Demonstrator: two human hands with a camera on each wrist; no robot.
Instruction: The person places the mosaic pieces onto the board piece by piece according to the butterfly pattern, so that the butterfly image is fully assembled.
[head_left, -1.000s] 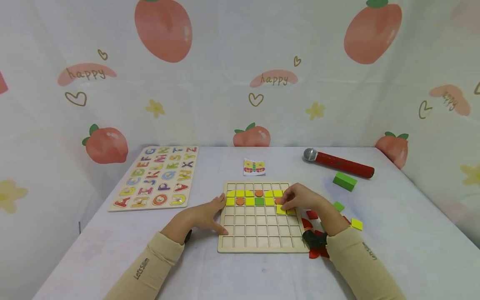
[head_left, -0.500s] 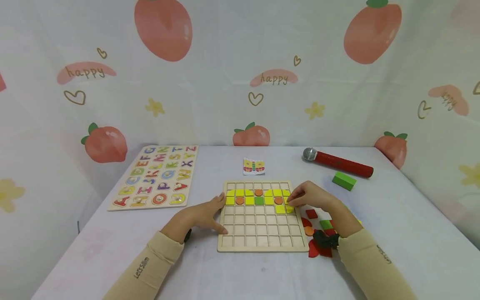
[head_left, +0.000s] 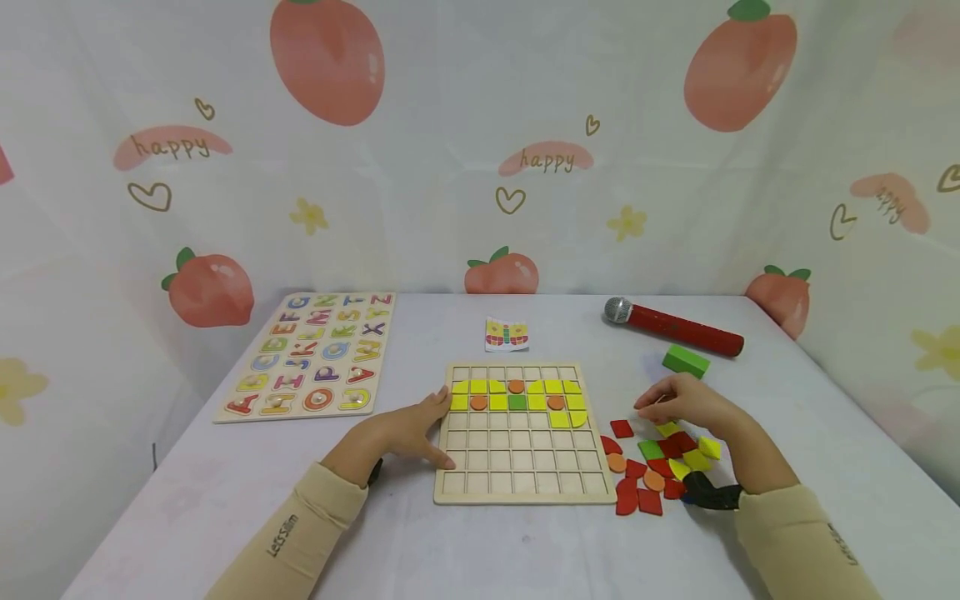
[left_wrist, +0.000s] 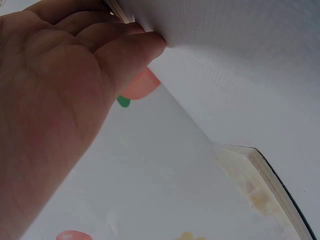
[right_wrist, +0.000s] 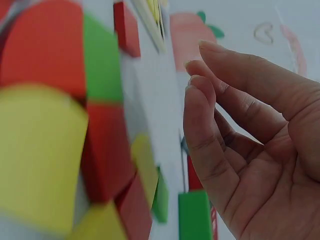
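Note:
A light wooden grid board (head_left: 525, 479) lies in the middle of the table, with yellow tiles (head_left: 559, 419), orange discs (head_left: 516, 387) and a green square (head_left: 517, 402) set in its upper rows. My left hand (head_left: 411, 432) rests at the board's left edge, thumb and fingers spread along it. To the right of the board my right hand (head_left: 690, 406) hovers over a pile of loose tiles. Its fingers are loosely bent and hold nothing, as the right wrist view shows. The pile has red tiles (head_left: 650, 502), orange discs (head_left: 654, 481), a green tile (head_left: 650, 451) and yellow ones.
Behind the board lies a small card (head_left: 507, 335) with a butterfly pattern. An alphabet puzzle board (head_left: 307, 367) lies at the left. At the back right are a red microphone (head_left: 686, 331) and a green block (head_left: 686, 361). A patterned cloth hangs behind the table.
My right hand has let go of a yellow rounded tile at the right end of the board's third row and moved right over the loose tiles. My left hand stays in place.

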